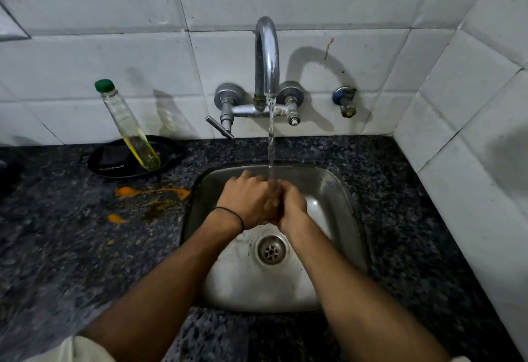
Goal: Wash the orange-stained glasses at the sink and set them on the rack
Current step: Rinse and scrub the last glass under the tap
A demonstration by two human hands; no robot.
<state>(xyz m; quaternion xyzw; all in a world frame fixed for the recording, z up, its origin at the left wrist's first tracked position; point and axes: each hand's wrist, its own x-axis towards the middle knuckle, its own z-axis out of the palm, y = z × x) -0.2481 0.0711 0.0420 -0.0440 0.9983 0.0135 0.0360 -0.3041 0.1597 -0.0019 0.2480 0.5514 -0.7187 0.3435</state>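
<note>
1. The left hand (248,198) and right hand (293,204) were clasped together over the sink (337,190), with the fingers curled round each other and no object showing between them.
2. They sat directly under the stream (271,144) from the tap (267,53) — placed, it seemed, to rinse the hands themselves.
3. No glasses or rack were in view — where they stood could not be told.
4. An orange spill (151,193) lay on the counter (71,247), left of the sink.

Table (400,218): black-and-grey speckled stone, orange stains (151,193). Sink (337,187): silver steel. Bottle (131,130): clear, yellow liquid, green cap (104,85). Wall tiles (85,61): white
</note>
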